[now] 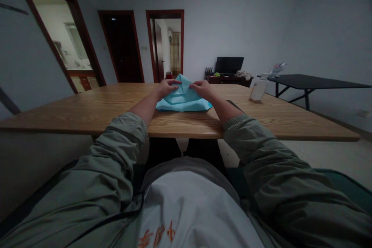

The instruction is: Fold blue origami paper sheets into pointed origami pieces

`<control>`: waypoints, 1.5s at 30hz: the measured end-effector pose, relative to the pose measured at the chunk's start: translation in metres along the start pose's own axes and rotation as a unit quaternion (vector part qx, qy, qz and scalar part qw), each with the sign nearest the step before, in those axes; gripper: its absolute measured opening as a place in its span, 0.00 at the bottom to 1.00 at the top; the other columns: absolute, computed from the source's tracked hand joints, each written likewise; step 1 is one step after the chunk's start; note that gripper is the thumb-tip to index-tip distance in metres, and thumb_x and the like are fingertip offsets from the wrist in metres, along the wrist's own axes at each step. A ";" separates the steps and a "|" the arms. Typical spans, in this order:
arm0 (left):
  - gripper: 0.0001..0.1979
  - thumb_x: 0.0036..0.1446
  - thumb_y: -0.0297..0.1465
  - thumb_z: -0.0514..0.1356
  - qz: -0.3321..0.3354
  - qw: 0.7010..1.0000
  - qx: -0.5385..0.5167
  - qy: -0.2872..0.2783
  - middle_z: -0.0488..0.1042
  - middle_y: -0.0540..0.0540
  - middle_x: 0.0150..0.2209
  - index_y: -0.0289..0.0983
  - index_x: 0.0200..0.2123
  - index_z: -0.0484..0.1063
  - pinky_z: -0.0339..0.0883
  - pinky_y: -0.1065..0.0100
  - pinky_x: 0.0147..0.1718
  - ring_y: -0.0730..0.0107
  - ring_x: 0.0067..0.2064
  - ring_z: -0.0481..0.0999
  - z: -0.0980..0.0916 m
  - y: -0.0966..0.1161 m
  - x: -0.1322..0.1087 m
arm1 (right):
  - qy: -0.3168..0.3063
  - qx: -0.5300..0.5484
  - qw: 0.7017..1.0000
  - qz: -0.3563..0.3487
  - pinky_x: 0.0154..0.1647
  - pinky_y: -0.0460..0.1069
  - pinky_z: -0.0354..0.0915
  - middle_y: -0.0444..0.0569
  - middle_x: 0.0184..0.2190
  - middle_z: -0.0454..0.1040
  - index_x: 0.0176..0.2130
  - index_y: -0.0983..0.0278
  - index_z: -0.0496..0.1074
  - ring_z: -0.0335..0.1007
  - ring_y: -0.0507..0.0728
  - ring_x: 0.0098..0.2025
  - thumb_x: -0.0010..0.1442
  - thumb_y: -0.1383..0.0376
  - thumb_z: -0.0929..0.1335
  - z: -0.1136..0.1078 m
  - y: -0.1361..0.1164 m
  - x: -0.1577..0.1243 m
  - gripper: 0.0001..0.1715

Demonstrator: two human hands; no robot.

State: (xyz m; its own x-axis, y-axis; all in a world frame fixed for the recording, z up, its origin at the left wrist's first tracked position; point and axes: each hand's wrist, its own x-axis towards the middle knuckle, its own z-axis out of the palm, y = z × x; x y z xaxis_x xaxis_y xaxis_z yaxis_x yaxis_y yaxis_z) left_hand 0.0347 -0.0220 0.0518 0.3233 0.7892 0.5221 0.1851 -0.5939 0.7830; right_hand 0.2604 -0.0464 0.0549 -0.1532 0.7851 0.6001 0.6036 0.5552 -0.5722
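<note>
A light-blue folded sheet (186, 99), of paper or cloth I cannot tell which, lies on the wooden table with its middle raised to a point. My left hand (167, 87) pinches the raised part from the left, fingers over its edge. On the other side, my right hand (203, 88) grips the right edge between thumb and fingers. The lower part of the sheet spreads flat on the tabletop between my forearms. Part of a dark flat object (233, 104) shows beside my right forearm; the arm hides the rest.
A white bottle-like container (258, 90) stands on the wooden table (116, 104) to the right. Beyond is a black folding table (314, 81) with a clear-wrapped item (277, 69). A screen (229, 65) sits on a low cabinet by the back wall.
</note>
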 end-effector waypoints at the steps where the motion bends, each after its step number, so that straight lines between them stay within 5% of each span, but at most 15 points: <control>1: 0.21 0.46 0.32 0.66 0.005 1.000 0.014 0.000 0.78 0.45 0.37 0.35 0.46 0.78 0.69 0.68 0.35 0.73 0.31 0.72 0.001 0.002 -0.001 | 0.005 -0.039 0.999 -0.006 0.31 0.47 0.61 0.48 0.24 0.73 0.36 0.68 0.80 0.65 0.54 0.27 0.55 0.55 0.67 0.000 -0.001 -0.001 0.20; 5: 0.20 0.47 0.30 0.64 0.028 0.998 0.057 0.002 0.78 0.45 0.36 0.34 0.47 0.77 0.69 0.69 0.36 0.72 0.31 0.72 0.006 0.007 -0.003 | 0.029 -0.125 0.991 -0.034 0.36 0.48 0.62 0.48 0.31 0.76 0.38 0.65 0.78 0.67 0.55 0.32 0.53 0.62 0.69 0.000 0.002 -0.003 0.13; 12: 0.29 0.51 0.27 0.61 0.138 0.984 0.110 0.002 0.74 0.42 0.52 0.36 0.59 0.67 0.69 0.66 0.46 0.66 0.45 0.75 0.018 0.023 -0.011 | 0.058 -0.149 0.984 -0.076 0.39 0.52 0.64 0.53 0.41 0.76 0.56 0.62 0.67 0.70 0.60 0.36 0.54 0.57 0.70 0.000 0.001 -0.006 0.31; 16: 0.34 0.52 0.27 0.62 0.176 0.969 0.167 0.033 0.73 0.43 0.54 0.42 0.63 0.61 0.67 0.64 0.50 0.64 0.47 0.76 0.028 0.033 -0.017 | 0.075 -0.124 0.982 -0.124 0.40 0.52 0.63 0.53 0.40 0.76 0.52 0.63 0.70 0.70 0.60 0.38 0.59 0.54 0.67 0.001 -0.008 -0.010 0.25; 25: 0.12 0.59 0.37 0.59 0.198 0.949 0.236 0.072 0.78 0.44 0.41 0.39 0.43 0.76 0.67 0.67 0.43 0.65 0.41 0.75 0.028 0.028 -0.012 | 0.064 -0.160 0.976 -0.131 0.37 0.49 0.60 0.53 0.35 0.76 0.37 0.65 0.74 0.69 0.60 0.37 0.64 0.54 0.63 0.003 -0.017 -0.012 0.19; 36: 0.14 0.57 0.39 0.61 0.199 0.961 0.177 0.070 0.77 0.45 0.35 0.36 0.40 0.74 0.68 0.71 0.33 0.72 0.32 0.74 0.034 0.032 -0.015 | 0.140 -0.145 0.976 -0.082 0.35 0.50 0.60 0.51 0.30 0.74 0.38 0.63 0.73 0.68 0.58 0.32 0.66 0.53 0.60 0.003 -0.013 -0.008 0.20; 41: 0.13 0.58 0.38 0.60 0.199 0.962 0.181 0.042 0.78 0.45 0.37 0.36 0.41 0.74 0.68 0.70 0.34 0.71 0.33 0.75 0.037 0.030 -0.015 | 0.116 -0.090 0.984 -0.102 0.38 0.50 0.62 0.50 0.34 0.74 0.42 0.62 0.71 0.68 0.58 0.35 0.67 0.56 0.59 0.005 -0.014 -0.010 0.17; 45: 0.10 0.58 0.36 0.60 0.198 0.955 0.205 0.079 0.78 0.45 0.36 0.37 0.39 0.75 0.67 0.68 0.35 0.70 0.32 0.74 0.034 0.030 -0.014 | 0.095 -0.095 0.984 -0.116 0.39 0.50 0.63 0.51 0.36 0.75 0.45 0.63 0.71 0.69 0.59 0.37 0.61 0.60 0.64 0.007 -0.012 -0.009 0.15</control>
State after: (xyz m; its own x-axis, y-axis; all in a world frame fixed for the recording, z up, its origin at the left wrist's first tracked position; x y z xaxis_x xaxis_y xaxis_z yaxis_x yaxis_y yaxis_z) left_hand 0.0676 -0.0560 0.0563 0.3057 0.4843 0.8197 0.4347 -0.8370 0.3324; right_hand 0.2489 -0.0582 0.0522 -0.1667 0.5680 0.8060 0.7072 0.6385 -0.3037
